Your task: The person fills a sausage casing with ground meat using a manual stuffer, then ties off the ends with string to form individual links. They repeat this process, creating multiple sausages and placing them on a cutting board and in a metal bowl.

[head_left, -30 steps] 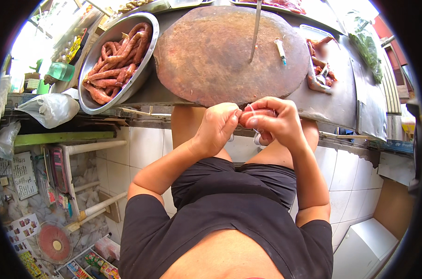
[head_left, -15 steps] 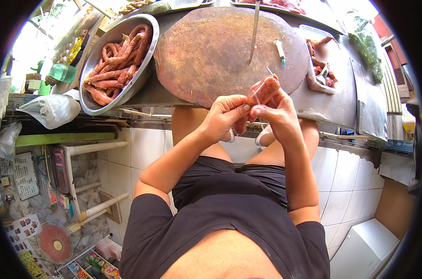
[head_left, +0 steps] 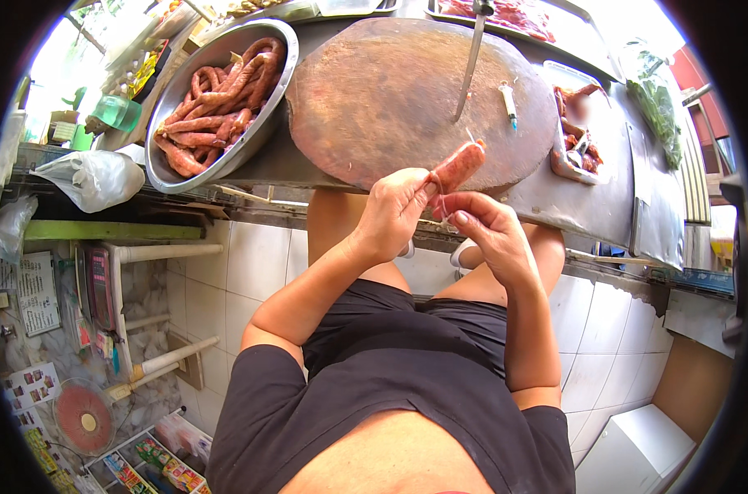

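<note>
A short reddish sausage [head_left: 459,167] juts up between my hands, tilted over the near edge of a round wooden chopping board [head_left: 374,99]. My left hand [head_left: 397,206] is closed round its lower end. Thin white string [head_left: 441,202] loops below the sausage, and the fingers of my right hand [head_left: 491,230] pinch it. Another bit of string sticks out at the sausage's upper tip. On the board a knife [head_left: 473,70] stands point down, and a small white tube with a blue tip [head_left: 509,105] lies to its right.
A metal basin [head_left: 153,148] of long sausages [head_left: 213,111] stands at the left. Right of the board is a clear plastic tub [head_left: 573,171] with dark red meat and a metal utensil. A tray of raw meat [head_left: 505,18] sits behind, and bagged greens [head_left: 658,111] lie far right.
My right hand has let go of the sausage and moved down to the string. The sausage now rests in my left hand, leaning up to the right.
</note>
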Tool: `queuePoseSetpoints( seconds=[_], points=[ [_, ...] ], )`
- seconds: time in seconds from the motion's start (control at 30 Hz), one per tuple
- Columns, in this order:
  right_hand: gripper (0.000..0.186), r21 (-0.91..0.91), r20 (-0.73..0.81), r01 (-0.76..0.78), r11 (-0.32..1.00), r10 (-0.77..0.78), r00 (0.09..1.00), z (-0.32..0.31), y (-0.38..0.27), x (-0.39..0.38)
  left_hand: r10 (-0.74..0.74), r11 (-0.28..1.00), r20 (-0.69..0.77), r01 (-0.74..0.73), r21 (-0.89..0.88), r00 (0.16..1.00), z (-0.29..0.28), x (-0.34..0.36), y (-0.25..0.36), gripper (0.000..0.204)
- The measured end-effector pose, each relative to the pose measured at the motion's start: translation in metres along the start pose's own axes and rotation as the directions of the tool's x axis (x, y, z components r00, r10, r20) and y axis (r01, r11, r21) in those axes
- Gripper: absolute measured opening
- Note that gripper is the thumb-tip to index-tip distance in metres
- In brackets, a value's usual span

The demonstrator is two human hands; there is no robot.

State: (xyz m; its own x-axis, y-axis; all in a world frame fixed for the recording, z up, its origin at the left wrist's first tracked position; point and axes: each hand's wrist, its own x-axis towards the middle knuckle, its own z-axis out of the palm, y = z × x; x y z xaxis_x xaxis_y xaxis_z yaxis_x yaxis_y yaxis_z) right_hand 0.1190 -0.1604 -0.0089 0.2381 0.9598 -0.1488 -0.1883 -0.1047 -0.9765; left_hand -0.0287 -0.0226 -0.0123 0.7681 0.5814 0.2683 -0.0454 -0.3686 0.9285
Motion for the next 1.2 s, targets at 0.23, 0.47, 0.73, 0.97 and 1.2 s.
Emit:
queuePoseSetpoints(
  seconds=[0.23,0.47,0.73,0.97,1.2],
  points=[
    [0.02,-0.116,0.064,-0.021,0.993,0.028,0.998,0.0,-0.002,-0.005,0.052,0.982,-0.017,-0.048,0.182,0.999,-0.005,0.002,0.007,0.019],
    [0.013,-0.068,0.232,-0.105,0.992,0.118,0.966,-0.011,-0.02,-0.022,0.138,0.937,-0.098,-0.097,0.337,0.986,-0.025,0.007,0.014,0.014],
    [0.011,0.125,-0.03,0.596,0.793,-0.598,0.801,-0.057,-0.068,-0.025,0.392,0.685,0.055,-0.331,0.649,0.919,-0.026,0.014,0.017,0.012],
    [0.015,0.419,-0.23,0.567,0.709,-0.521,0.822,-0.046,-0.045,-0.003,0.418,0.587,0.249,-0.469,0.66,0.874,-0.019,0.019,0.02,0.016],
    [0.013,0.454,-0.233,0.338,0.824,-0.257,0.938,-0.047,-0.032,0.005,0.367,0.62,0.328,-0.492,0.612,0.871,-0.026,0.019,0.02,0.016]
  ],
)
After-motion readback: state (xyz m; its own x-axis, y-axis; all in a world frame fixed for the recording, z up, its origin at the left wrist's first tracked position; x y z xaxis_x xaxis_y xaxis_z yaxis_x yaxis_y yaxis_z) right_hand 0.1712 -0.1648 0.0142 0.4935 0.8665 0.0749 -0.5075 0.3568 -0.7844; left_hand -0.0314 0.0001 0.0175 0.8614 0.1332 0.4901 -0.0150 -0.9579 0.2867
